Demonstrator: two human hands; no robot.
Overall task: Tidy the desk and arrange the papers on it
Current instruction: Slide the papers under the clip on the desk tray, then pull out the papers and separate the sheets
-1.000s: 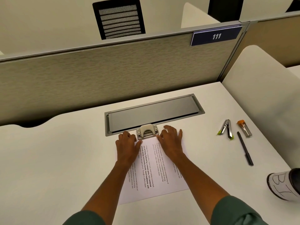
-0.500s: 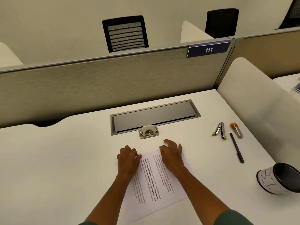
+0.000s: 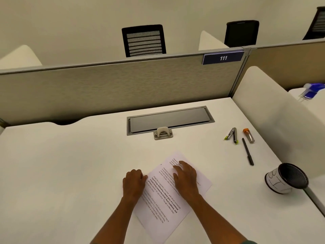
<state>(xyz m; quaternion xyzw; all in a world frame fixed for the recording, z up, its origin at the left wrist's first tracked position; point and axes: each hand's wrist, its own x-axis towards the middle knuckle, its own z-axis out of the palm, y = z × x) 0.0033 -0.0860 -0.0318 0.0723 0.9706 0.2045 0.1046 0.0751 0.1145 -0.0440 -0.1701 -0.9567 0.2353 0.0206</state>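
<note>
Printed white papers (image 3: 167, 196) lie skewed on the white desk (image 3: 70, 164) in front of me. My right hand (image 3: 186, 178) rests flat on their upper part with fingers spread. My left hand (image 3: 133, 181) lies at their left edge, fingers curled down on the sheet's border. A small beige hole punch (image 3: 163, 133) stands apart from the papers, beyond them, at the front of the grey cable tray lid (image 3: 168, 119).
To the right lie a green-tipped stapler (image 3: 232, 133), an orange-capped tube (image 3: 248, 135) and a black pen (image 3: 247, 151). A white mug with a dark inside (image 3: 284, 178) lies on its side at the right edge. Partitions close the back and right.
Both hands have drawn the papers toward me, away from the hole punch, and the sheets have turned clockwise. The view has tilted up.
</note>
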